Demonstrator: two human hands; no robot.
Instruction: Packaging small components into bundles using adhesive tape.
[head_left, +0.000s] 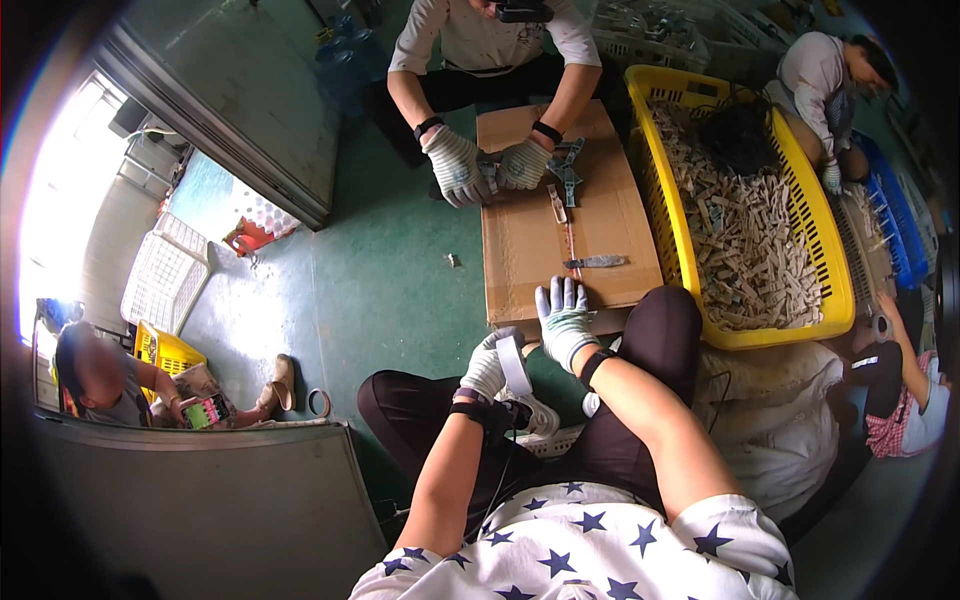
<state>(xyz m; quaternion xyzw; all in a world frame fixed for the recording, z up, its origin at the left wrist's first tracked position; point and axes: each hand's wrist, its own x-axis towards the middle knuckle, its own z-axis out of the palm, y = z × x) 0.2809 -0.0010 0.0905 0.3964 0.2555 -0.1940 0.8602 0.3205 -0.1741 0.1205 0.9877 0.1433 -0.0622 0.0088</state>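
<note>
While a long yellow plastic basket with slotted walls (775, 338) stands to the right, heaped with flat, pale strips (750, 240) and with a dark, crumpled bundle (738, 130) lying at its far end, a brown cardboard box (520, 260) sits on the green floor (400, 270) just beside it, in front of the seated person. Farther right is a blue plastic basket (912, 270), its contents too small to tell, and over on the left are a white lattice crate (165, 270) and a smaller yellow crate (175, 350). The box is plain, with a flat top and fairly straight edges; on it lie a grey-green branched piece (566, 178), a small pale piece (557, 203) and a long grey tool (596, 262). The right hand (564, 318), in a striped knitted glove, rests on the near edge of the box, fingers extended and slightly apart. The left hand (484, 366), gloved alike, is closed on a whitish roll with a smooth, broad band (514, 365), just off the box's near corner. Across the box, a co-worker's two gloved hands (457, 168) hold a small grey piece (489, 174).
</note>
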